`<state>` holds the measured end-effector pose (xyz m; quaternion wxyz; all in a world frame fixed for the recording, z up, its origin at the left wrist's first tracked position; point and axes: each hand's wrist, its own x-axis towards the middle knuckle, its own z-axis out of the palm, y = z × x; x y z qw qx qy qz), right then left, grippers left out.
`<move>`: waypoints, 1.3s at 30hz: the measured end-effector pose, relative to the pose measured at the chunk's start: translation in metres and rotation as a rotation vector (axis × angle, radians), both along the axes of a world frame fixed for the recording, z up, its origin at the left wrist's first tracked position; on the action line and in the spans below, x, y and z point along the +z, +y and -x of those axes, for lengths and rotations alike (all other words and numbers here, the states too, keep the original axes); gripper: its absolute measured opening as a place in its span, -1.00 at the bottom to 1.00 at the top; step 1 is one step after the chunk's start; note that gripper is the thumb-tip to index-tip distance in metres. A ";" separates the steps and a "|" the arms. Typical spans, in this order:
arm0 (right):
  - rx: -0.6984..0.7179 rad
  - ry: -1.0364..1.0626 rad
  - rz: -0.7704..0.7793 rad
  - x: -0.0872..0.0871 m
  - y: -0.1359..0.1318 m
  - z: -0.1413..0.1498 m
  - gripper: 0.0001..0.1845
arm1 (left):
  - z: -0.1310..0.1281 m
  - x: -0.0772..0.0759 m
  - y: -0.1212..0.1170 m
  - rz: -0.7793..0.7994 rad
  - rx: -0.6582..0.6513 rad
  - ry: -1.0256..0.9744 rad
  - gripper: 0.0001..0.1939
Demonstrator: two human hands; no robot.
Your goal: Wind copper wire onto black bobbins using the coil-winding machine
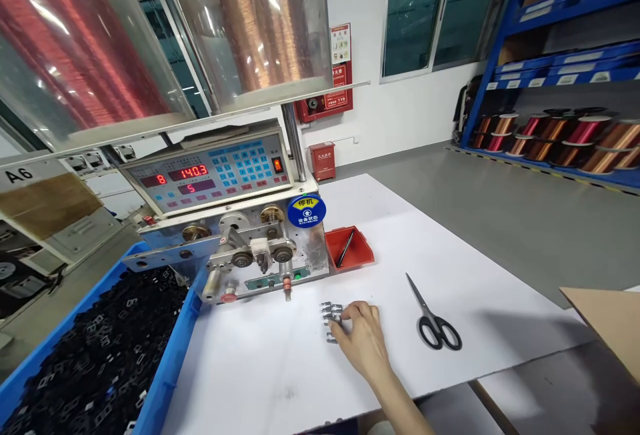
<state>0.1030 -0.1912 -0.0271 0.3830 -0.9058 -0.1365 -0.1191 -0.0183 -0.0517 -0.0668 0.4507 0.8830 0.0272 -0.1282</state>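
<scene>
My right hand (364,340) rests on the white table sheet (280,368) in front of the winding machine (235,248). Its fingers are curled and pressed onto a short row of small grey metal-tipped parts (331,312), and they grip the parts nearest to them. The parts lie side by side just below the machine's spindle (287,284). My left hand is out of view. The machine's red display (187,173) reads 140.3.
A blue crate (170,368) full of small black parts stands at the left. A red tray (350,248) holding a dark rod sits beside the machine. Black scissors (434,318) lie to the right of my hand. A cardboard box corner (610,325) and shelves of copper wire spools (560,135) are at the right.
</scene>
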 end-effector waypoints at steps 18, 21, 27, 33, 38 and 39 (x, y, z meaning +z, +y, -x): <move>0.181 -0.021 -0.015 -0.005 -0.007 -0.010 -0.46 | -0.062 0.061 -0.030 -0.385 0.355 -0.179 -0.60; 0.199 -0.023 0.004 -0.005 -0.006 -0.011 -0.52 | -0.062 0.062 -0.032 -0.377 0.373 -0.191 -0.65; 0.222 -0.032 0.007 -0.006 -0.019 -0.008 -0.68 | -0.058 0.054 -0.031 -0.288 0.426 -0.235 -0.70; 0.322 -0.025 -0.018 -0.013 -0.038 0.011 -0.68 | -0.055 0.044 -0.026 -0.182 0.448 -0.332 -0.67; 0.401 0.052 -0.020 -0.003 -0.033 0.022 -0.60 | -0.054 0.041 -0.026 -0.129 0.496 -0.375 -0.64; 0.420 0.073 -0.013 0.000 -0.031 0.021 -0.60 | -0.054 0.041 -0.025 -0.116 0.500 -0.364 -0.65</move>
